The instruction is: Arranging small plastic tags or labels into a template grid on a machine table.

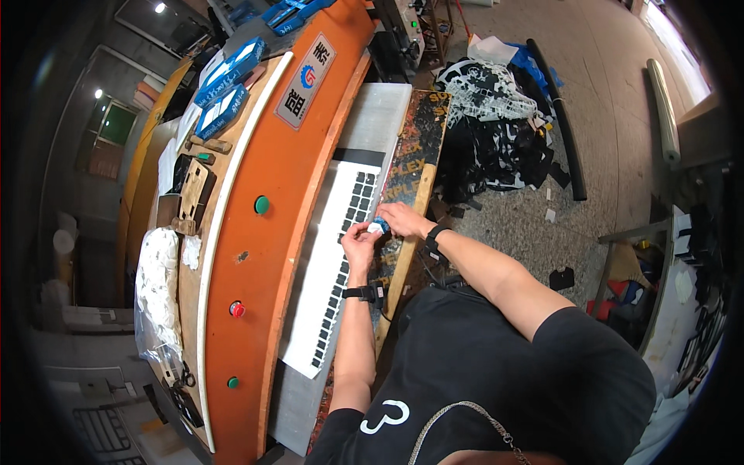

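Between my two hands is a small blue-and-white piece, too small to name its kind. My left hand has its fingers closed in a pinch at the white side of it. From the right, my right hand closes on its blue side, and its fingertips are partly hidden. Just beyond them lies a long white sheet with rows of black rectangular shapes along its right edge. The sheet rests on a grey metal bed of an orange machine, and a black strip crosses its far end.
The orange machine body carries green buttons and a red button. Blue boxes, a hammer and a plastic-wrapped white bundle sit on its top. A wood-edged board runs beside me; black scraps cover floor at right.
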Demonstrator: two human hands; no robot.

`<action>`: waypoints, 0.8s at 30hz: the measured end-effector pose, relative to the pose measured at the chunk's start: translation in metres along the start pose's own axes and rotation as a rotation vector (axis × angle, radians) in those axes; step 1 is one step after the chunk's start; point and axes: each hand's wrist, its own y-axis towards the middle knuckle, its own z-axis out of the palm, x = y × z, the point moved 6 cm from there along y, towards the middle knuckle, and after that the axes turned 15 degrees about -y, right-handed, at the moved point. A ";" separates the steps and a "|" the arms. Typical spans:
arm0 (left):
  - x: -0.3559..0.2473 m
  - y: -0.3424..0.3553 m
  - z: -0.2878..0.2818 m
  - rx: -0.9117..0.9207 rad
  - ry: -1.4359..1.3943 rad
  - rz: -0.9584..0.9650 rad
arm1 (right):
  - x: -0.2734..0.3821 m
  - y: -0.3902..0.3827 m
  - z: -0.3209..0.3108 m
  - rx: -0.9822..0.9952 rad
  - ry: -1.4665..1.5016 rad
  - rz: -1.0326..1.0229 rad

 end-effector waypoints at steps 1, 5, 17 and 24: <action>0.001 0.000 0.001 0.000 -0.001 0.002 | 0.002 0.000 -0.001 -0.001 -0.002 -0.002; 0.004 -0.002 -0.006 0.023 0.058 0.102 | 0.010 0.000 0.003 0.053 0.029 0.083; 0.001 -0.020 0.003 -0.107 0.039 0.104 | -0.002 0.007 0.023 -0.128 -0.209 -0.119; -0.013 -0.031 0.020 -0.178 0.077 0.156 | -0.013 0.004 0.019 -0.194 -0.215 -0.173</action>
